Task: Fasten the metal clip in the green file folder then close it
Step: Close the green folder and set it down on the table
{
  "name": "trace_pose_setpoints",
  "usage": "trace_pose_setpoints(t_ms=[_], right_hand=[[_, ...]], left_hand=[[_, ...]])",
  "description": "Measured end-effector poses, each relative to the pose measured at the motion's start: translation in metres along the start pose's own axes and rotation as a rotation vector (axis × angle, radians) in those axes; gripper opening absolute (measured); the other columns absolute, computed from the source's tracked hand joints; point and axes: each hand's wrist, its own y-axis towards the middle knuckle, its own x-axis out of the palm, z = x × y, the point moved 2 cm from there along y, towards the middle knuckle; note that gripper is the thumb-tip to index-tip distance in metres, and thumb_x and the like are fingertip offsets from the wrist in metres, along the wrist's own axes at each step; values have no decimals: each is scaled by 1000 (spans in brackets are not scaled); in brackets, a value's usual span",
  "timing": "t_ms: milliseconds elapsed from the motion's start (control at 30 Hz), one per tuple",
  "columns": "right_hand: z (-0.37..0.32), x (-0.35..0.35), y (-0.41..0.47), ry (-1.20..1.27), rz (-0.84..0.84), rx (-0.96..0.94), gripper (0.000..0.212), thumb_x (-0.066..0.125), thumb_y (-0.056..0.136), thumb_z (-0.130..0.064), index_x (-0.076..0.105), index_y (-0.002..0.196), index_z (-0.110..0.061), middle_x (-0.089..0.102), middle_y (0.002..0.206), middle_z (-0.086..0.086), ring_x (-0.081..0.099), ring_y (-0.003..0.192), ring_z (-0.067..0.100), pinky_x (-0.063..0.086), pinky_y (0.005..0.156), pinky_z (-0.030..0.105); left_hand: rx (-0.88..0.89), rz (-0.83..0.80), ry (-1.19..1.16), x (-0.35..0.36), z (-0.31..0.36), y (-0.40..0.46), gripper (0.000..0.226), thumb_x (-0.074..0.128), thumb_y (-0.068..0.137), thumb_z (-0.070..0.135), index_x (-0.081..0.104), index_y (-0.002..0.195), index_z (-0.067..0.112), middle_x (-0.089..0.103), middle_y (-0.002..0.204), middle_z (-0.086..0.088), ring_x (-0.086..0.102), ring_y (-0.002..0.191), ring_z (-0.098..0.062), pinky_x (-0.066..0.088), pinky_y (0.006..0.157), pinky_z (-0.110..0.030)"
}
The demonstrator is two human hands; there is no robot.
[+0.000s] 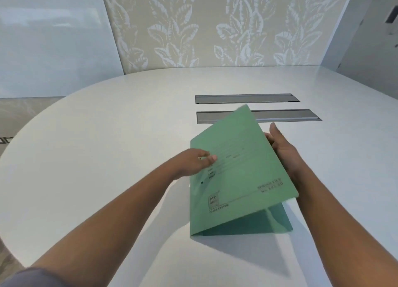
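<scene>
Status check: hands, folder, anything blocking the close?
Left hand on front cover near spine. Right hand gripping cover's free edge. Green folder half open; clip hidden. Nothing blocking on table.

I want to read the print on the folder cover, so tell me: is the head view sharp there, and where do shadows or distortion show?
Head view: the green file folder is motion-blurred, only the large print legible; its shadow falls on the table toward the camera; the wide lens bows the table's edge.
</scene>
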Motion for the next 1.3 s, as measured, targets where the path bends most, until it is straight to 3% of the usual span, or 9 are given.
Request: trace_pose_setpoints(t_ms=[133,267,433,533,667,800,933,1100,1300], right_hand=[[1,-29,0,-220,33,-12,31,67,95,-22,70,118,-2,74,115,23,75,82,33,63,73,45],[22,-47,8,-538,122,47,34,80,82,-6,69,114,-3,78,108,11,76,93,31,58,92,52],[50,-47,12,-783,191,117,62,98,56,-34,68,106,-11,74,107,7,72,99,29,57,92,50],[56,-45,18,-1050,240,111,78,96,41,-53,71,107,-19,71,106,0,65,101,26,57,88,44],[56,-36,22,-1312,255,128,72,91,54,-53,67,112,-18,56,116,6,43,109,28,49,90,43],[56,-35,24,-1345,258,152,66,90,58,-50,67,111,-19,56,117,5,41,112,28,50,92,44],[53,-31,23,-1382,252,164,65,90,58,-51,68,110,-20,55,115,5,42,112,30,50,91,43],[53,-29,21,-1319,264,173,65,89,50,-52,70,104,-21,60,111,4,48,110,30,53,89,44],[46,-25,18,-1001,206,18,66,97,57,-34,60,111,-28,67,105,-7,65,97,19,55,88,41]], left_hand=[[-25,-60,191,20,-18,9,75,56,89,68,50,148,21,45,156,-4,46,139,-27,38,115,-42],[-68,-7,300,30,-25,16,74,59,86,70,51,147,28,42,147,-5,44,134,-32,40,111,-45],[-92,15,273,38,-26,14,67,69,87,55,51,146,29,37,145,-6,30,135,-32,32,110,-42],[-115,66,194,41,-23,13,67,77,85,43,52,145,26,35,145,-5,29,135,-31,39,99,-37],[-185,175,-84,40,-28,17,79,75,78,18,40,148,22,43,140,-7,44,127,-31,51,83,-37],[-292,280,-541,30,-34,19,70,66,85,3,34,147,9,59,118,-8,63,106,-29,55,75,-37],[-313,201,-726,28,-37,20,25,65,91,3,61,115,2,73,116,-14,72,95,-29,60,85,-46],[-256,40,-919,43,-34,13,63,66,88,-9,35,133,23,65,123,-12,66,107,-35,61,78,-45],[-155,110,-967,34,-42,15,74,58,91,-15,31,140,33,67,120,-15,69,103,-41,61,81,-56]])
